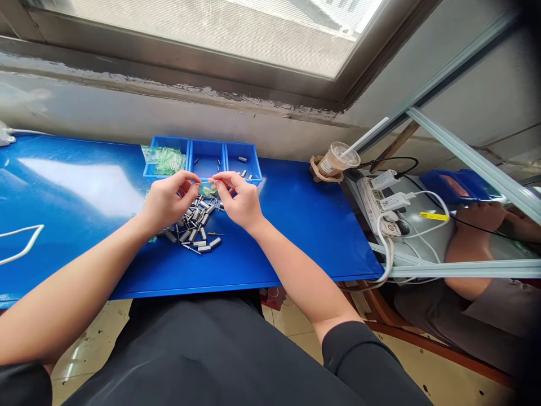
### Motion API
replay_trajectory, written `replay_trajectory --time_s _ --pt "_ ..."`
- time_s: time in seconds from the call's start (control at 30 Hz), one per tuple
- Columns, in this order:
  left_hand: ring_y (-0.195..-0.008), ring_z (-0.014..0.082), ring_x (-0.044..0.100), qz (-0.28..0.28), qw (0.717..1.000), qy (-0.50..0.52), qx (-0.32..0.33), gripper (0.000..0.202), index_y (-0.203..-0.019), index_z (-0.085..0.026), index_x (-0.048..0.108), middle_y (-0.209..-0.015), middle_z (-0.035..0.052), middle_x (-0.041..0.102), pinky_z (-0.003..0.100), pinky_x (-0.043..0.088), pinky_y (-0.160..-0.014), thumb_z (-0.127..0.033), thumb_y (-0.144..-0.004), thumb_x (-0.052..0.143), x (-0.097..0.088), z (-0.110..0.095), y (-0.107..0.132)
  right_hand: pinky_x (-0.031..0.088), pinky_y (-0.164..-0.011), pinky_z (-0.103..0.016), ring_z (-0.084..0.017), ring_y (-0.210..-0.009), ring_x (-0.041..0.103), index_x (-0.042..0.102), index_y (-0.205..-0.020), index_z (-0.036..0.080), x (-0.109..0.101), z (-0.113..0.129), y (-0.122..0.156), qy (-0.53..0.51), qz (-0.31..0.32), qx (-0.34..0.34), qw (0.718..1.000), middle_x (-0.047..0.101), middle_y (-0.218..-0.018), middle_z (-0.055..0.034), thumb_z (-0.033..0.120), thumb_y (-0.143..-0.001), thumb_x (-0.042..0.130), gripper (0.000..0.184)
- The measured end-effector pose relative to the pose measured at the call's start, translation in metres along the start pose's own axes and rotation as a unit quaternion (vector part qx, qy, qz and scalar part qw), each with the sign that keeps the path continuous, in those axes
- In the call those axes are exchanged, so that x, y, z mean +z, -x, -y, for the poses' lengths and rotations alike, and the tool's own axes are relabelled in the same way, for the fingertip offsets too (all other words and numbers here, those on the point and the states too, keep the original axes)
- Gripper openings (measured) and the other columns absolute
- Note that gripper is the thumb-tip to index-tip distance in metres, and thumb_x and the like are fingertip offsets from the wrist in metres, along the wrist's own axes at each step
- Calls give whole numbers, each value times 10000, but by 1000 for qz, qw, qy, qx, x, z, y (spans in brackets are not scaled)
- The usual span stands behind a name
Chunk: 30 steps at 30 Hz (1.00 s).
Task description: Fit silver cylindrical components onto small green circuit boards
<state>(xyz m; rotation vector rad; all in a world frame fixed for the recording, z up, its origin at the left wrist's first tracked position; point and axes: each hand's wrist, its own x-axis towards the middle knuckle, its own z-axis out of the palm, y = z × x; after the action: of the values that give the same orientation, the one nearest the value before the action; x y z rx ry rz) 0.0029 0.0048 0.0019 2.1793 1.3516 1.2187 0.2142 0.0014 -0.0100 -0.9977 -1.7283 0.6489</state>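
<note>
My left hand (167, 197) and my right hand (239, 197) are raised over a pile of small metal parts (198, 225), thumb and fingertips pinched together on each. The fingertips face each other with a small gap between them. What they hold is too small to make out. A bit of green-tinted clear plastic (208, 190) shows just below and between them. The pile mixes short grey metal cylinders with thin pins, and one brass-coloured pin (215, 234) lies at its right edge.
Behind my hands stands a blue three-part tray (207, 169). Green plastic bags (169, 160) fill its left compartment; a few metal parts lie in the others. A drink cup (333, 160) stands back right, near a power strip (376, 206). A co-worker's arm (471, 248) shows at right.
</note>
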Motion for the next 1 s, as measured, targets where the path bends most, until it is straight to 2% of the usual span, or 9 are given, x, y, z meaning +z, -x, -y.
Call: replay_trajectory --time_s 0.33,0.43,0.53,0.7,0.8,0.83,0.93,1.0 --pt "-627 137 662 -4 1000 13 13 143 -1008 -230 713 -731 -10 732 252 552 -648 -343 -978 632 0 0 0 654 -835 -308 -211 -1049 850 760 -1150 206 1 -1 -2 19 -5 2 1000 870 -1125 -88 536 -1067 598 377" --pt "-607 132 652 -10 999 22 25 156 -1012 -224 711 -715 -15 724 244 534 -621 -351 -988 624 0 0 -1 643 -776 -297 -213 -1016 849 770 -1153 202 0 -2 -3 29 -3 7 1000 868 -1115 -86 497 -1048 622 346" --pt "-598 134 654 -14 999 25 23 167 -1015 -216 705 -696 -17 717 241 525 -605 -356 -989 618 0 0 -2 641 -809 -303 -210 -988 840 783 -1141 200 -2 0 -4 46 4 19 999 865 -1092 -79 418 -1032 635 286" --pt "-623 145 722 -31 999 45 5 203 -1017 -215 698 -735 -1 775 244 551 -612 -394 -989 607 -1 -1 -2 615 -808 -315 -187 -827 769 820 -1046 192 -4 6 -6 75 -7 3 997 834 -924 -62 322 -982 651 223" --pt "-664 164 780 -29 997 68 4 184 -1025 -224 689 -776 10 815 260 596 -650 -388 -997 609 -1 -3 -1 581 -703 -304 -155 -627 680 841 -1046 183 -4 10 -7 44 -19 28 998 768 -727 -28 381 -983 654 279" --pt "-691 170 799 -30 997 72 7 182 -1024 -225 691 -807 19 831 270 619 -687 -387 -1002 611 -1 -4 -1 574 -675 -299 -152 -611 677 845 -1048 185 -4 11 -7 27 -15 40 999 772 -720 -29 397 -979 658 291" --pt "-723 181 824 -32 996 86 21 199 -982 -229 693 -823 28 842 271 632 -692 -395 -1030 594 -2 -4 -1 606 -699 -291 -187 -790 792 862 -1047 197 -4 13 -6 -24 -3 50 998 864 -930 -82 405 -940 696 287" --pt "-690 173 808 -49 995 84 29 207 -945 -229 704 -793 22 834 259 618 -658 -393 -1029 607 -3 -3 -1 624 -717 -298 -206 -863 815 873 -1070 192 -3 14 -6 -42 0 55 998 878 -1009 -105 460 -912 735 341"
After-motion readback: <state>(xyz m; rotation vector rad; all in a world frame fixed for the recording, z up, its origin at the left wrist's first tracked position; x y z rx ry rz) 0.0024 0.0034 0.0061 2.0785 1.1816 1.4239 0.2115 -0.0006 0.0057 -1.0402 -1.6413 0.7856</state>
